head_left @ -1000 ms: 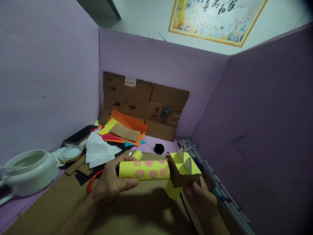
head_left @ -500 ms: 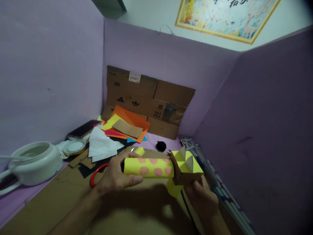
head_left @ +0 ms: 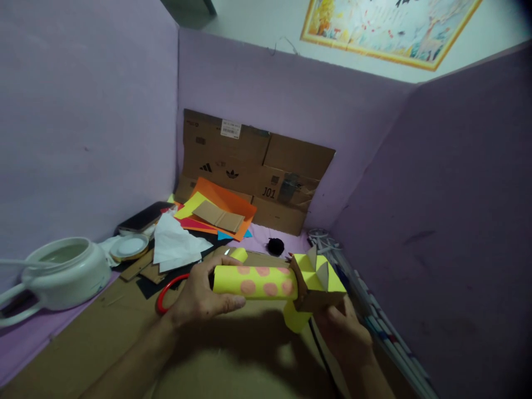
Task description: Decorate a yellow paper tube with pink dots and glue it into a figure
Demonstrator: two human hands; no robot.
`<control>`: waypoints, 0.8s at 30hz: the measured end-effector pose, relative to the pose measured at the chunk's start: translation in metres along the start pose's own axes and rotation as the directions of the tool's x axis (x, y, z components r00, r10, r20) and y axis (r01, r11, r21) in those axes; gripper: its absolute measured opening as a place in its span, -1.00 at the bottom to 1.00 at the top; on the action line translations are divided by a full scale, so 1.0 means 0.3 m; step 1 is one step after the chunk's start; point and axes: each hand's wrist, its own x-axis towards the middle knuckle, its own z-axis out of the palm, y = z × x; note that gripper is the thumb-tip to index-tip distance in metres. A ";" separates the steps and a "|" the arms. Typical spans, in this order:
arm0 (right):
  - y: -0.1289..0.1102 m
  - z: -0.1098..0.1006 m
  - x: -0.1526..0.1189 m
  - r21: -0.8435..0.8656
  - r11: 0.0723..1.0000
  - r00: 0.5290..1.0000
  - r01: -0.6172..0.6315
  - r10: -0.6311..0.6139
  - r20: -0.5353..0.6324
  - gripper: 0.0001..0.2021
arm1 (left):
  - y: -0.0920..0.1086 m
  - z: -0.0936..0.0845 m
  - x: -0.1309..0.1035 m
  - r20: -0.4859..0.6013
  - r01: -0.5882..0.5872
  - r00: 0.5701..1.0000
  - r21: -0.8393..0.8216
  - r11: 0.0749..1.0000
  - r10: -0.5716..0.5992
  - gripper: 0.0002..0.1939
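A yellow paper tube [head_left: 257, 282] with pinkish-orange spots lies sideways in the air above the cardboard work surface. My left hand [head_left: 203, 293] is closed around its left end, thumb along the near side. The tube's right end meets a small cardboard box [head_left: 320, 301] faced with yellow paper, with two pointed flaps standing up from it. My right hand [head_left: 344, 327] grips this box from below and the right; some of its fingers are hidden. A curved yellow paper piece [head_left: 296, 317] hangs under the box. Beside my left wrist is a red scissor handle [head_left: 164, 296].
On the left stand a white pot [head_left: 68, 271] and a round lid [head_left: 129, 246]. Behind my hands lie white tissue [head_left: 177, 244], orange paper [head_left: 245, 210] and a black round thing [head_left: 275, 246]. A cardboard sheet [head_left: 233, 149] leans on the back wall; rolled tubes [head_left: 390, 343] line the right.
The view has shifted very slightly. Both hands keep their hold on the spotted tube and box, with hardly any movement.
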 end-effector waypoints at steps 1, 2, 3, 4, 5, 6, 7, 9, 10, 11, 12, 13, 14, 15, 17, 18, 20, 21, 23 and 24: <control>-0.003 -0.001 0.002 0.027 0.999 1.000 -0.018 0.018 0.003 -0.30 | 0.003 0.003 0.000 -0.004 0.012 1.000 -0.022 1.000 -0.012 -0.49; -0.007 -0.001 0.004 0.054 0.998 0.999 -0.039 0.038 0.011 -0.27 | 0.007 0.006 -0.001 0.002 0.030 1.000 -0.051 0.998 -0.030 -0.49; -0.012 0.001 0.007 0.076 0.995 0.998 -0.058 0.057 0.023 -0.26 | 0.013 0.011 -0.001 0.013 0.055 0.998 -0.082 0.995 -0.054 -0.49; -0.017 0.002 0.011 0.088 0.993 0.997 -0.074 0.071 0.035 -0.25 | 0.018 0.016 -0.001 0.030 0.081 0.997 -0.116 0.990 -0.078 -0.49; -0.022 0.005 0.014 0.091 0.992 0.995 -0.088 0.084 0.051 -0.25 | 0.024 0.022 -0.001 0.044 0.109 0.994 -0.150 0.983 -0.104 -0.50; -0.026 0.008 0.016 0.092 0.991 0.994 -0.099 0.094 0.060 -0.27 | 0.029 0.029 -0.001 0.047 0.129 0.991 -0.175 0.976 -0.123 -0.51; -0.030 0.011 0.018 0.097 0.989 0.992 -0.112 0.106 0.062 -0.30 | 0.032 0.035 0.000 0.030 0.138 0.990 -0.209 0.968 -0.135 -0.51; -0.032 0.016 0.020 0.118 0.984 0.990 -0.136 0.130 0.050 -0.35 | 0.032 0.046 0.003 0.032 0.164 0.986 -0.278 0.946 -0.161 -0.51; -0.032 0.019 0.020 0.127 0.981 0.989 -0.148 0.144 0.043 -0.37 | 0.029 0.050 0.004 0.029 0.166 0.986 -0.315 0.934 -0.165 -0.51; -0.031 0.021 0.019 0.133 0.978 0.987 -0.162 0.159 0.036 -0.38 | 0.023 0.053 0.006 0.032 0.173 0.985 -0.347 0.922 -0.172 -0.51; -0.029 0.024 0.018 0.135 0.975 0.985 -0.174 0.172 0.027 -0.39 | 0.017 0.055 0.007 0.033 0.175 0.984 -0.373 0.911 -0.175 -0.51; -0.028 0.026 0.016 0.132 0.973 0.982 -0.191 0.190 0.020 -0.40 | 0.011 0.056 0.008 0.032 0.172 0.984 -0.388 0.906 -0.173 -0.51; -0.027 0.028 0.015 0.124 0.970 0.978 -0.208 0.208 0.015 -0.41 | 0.005 0.056 0.008 0.031 0.168 0.985 -0.392 0.904 -0.170 -0.51; -0.027 0.031 0.014 0.114 0.968 0.975 -0.222 0.222 0.013 -0.41 | 0.001 0.056 0.008 0.028 0.158 0.987 -0.398 0.904 -0.160 -0.52; -0.028 0.037 0.012 0.095 0.967 0.971 -0.237 0.237 0.008 -0.41 | -0.004 0.054 0.006 0.034 0.144 0.989 -0.386 0.911 -0.142 -0.54; -0.029 0.040 0.011 0.086 0.967 0.971 -0.238 0.239 0.002 -0.41 | -0.004 0.053 0.005 0.036 0.138 0.990 -0.375 0.917 -0.134 -0.55; -0.030 0.047 0.008 0.067 0.971 0.973 -0.228 0.231 -0.026 -0.41 | -0.003 0.053 0.002 0.037 0.129 0.992 -0.349 0.928 -0.124 -0.57; -0.029 0.050 0.006 0.054 0.973 0.973 -0.223 0.226 -0.041 -0.43 | -0.003 0.053 0.000 0.037 0.125 0.992 -0.338 0.933 -0.119 -0.57; -0.026 0.056 0.002 0.029 0.977 0.975 -0.211 0.213 -0.059 -0.45 | -0.001 0.055 -0.002 0.029 0.121 0.993 -0.322 0.939 -0.118 -0.58; -0.025 0.058 0.000 0.023 0.978 0.976 -0.208 0.209 -0.061 -0.46 | -0.001 0.057 -0.003 0.025 0.122 0.992 -0.314 0.942 -0.120 -0.58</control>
